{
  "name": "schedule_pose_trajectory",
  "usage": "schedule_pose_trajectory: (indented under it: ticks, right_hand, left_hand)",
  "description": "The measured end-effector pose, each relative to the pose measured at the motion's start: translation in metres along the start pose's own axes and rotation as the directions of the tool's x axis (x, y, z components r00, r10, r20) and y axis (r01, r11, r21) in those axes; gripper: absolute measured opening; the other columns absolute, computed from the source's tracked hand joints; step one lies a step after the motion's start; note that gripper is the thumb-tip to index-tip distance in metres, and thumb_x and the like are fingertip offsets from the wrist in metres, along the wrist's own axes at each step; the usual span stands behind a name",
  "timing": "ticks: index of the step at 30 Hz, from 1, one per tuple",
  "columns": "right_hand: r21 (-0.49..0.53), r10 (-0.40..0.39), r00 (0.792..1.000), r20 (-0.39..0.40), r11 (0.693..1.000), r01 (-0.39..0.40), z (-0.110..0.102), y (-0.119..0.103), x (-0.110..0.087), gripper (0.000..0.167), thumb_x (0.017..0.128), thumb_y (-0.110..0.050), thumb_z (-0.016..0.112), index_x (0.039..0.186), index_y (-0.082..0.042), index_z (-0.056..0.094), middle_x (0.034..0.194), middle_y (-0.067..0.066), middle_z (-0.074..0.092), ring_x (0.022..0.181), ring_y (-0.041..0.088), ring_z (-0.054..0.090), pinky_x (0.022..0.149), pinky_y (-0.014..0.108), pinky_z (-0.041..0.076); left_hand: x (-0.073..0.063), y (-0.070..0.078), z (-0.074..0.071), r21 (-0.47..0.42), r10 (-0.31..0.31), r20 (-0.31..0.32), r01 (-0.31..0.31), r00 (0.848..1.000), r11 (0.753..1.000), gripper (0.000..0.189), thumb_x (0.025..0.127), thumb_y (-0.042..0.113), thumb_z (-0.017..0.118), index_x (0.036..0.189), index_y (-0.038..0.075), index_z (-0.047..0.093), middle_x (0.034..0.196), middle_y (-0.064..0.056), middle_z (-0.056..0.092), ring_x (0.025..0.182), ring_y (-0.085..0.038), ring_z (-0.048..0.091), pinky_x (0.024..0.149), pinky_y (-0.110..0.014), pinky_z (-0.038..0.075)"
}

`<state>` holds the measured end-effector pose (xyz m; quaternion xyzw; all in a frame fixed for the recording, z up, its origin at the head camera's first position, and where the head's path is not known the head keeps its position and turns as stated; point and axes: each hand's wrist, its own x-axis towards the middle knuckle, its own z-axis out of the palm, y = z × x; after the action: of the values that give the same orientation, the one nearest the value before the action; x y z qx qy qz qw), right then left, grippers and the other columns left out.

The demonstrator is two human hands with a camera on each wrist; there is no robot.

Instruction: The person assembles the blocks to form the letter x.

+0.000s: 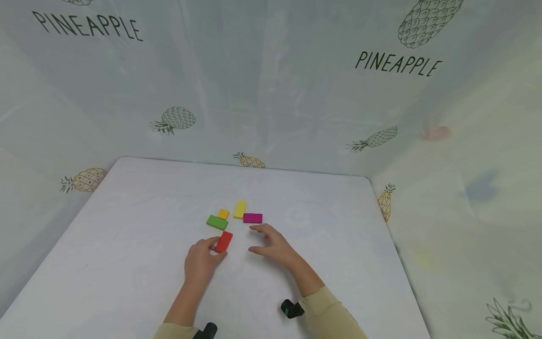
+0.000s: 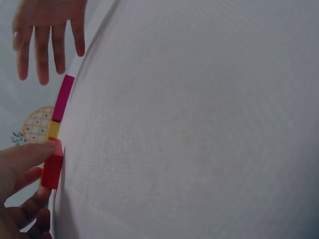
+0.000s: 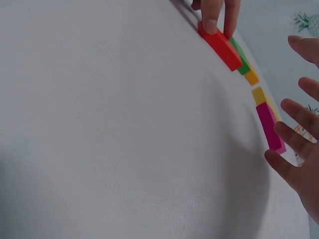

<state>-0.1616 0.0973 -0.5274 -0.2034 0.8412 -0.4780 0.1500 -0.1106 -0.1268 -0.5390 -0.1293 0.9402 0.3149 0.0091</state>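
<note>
My left hand pinches a red block between thumb and fingers, low over the white table. Just beyond it lies a green block, with an orange block against its far side. To their right a yellow block meets a magenta block at its near end. My right hand holds nothing; its fingers are spread on the near side of the magenta block. In the right wrist view its fingertips overlap the end of the magenta block.
The white table has rounded far corners. A pale cloth printed with pineapples hangs behind and at both sides. A black wrist camera sits by the right sleeve, another by the left.
</note>
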Motion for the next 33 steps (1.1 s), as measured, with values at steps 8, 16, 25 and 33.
schedule_pose_trajectory:
  ticks: [8,16,25,33]
  right_hand:
    - [-0.014,-0.012,1.0,0.019,1.0,0.013,-0.005,-0.001,0.012,0.059,0.086,-0.029,0.075,0.137,-0.011,0.054,0.136,0.003,0.053,0.125,0.024,0.048,0.102,0.046,0.041]
    - [-0.043,-0.003,0.999,0.041,0.999,0.004,-0.004,-0.005,0.025,0.059,0.084,-0.034,0.076,0.137,-0.017,0.055,0.135,-0.002,0.053,0.127,0.022,0.047,0.1,0.045,0.044]
    - [-0.112,-0.016,0.998,0.069,0.993,0.023,-0.004,-0.013,0.035,0.06,0.084,-0.032,0.076,0.137,-0.014,0.055,0.134,-0.003,0.055,0.128,0.018,0.046,0.103,0.043,0.041]
    - [-0.149,-0.047,0.993,0.111,0.987,0.064,-0.006,-0.019,0.049,0.058,0.084,-0.028,0.077,0.136,-0.011,0.056,0.129,0.007,0.058,0.12,0.02,0.052,0.103,0.039,0.04]
  left_hand:
    - [-0.004,0.001,0.001,0.012,0.023,0.015,-0.023,1.0,1.0,0.055,0.075,0.022,0.085,0.126,0.01,0.066,0.094,-0.006,0.061,0.089,-0.024,0.055,0.074,-0.041,0.053]
    - [-0.009,0.002,0.001,0.0,0.042,0.046,-0.042,0.998,0.999,0.055,0.075,0.022,0.086,0.125,0.01,0.067,0.101,-0.008,0.063,0.095,-0.026,0.057,0.079,-0.044,0.054]
    - [-0.013,0.001,-0.002,0.006,0.048,0.072,-0.048,0.996,0.999,0.054,0.074,0.021,0.087,0.123,0.01,0.068,0.106,-0.01,0.064,0.097,-0.027,0.058,0.081,-0.045,0.054]
    - [-0.013,-0.005,-0.004,-0.019,0.027,0.127,-0.025,0.991,1.0,0.051,0.074,0.019,0.086,0.122,0.012,0.069,0.107,-0.009,0.064,0.098,-0.026,0.058,0.081,-0.045,0.053]
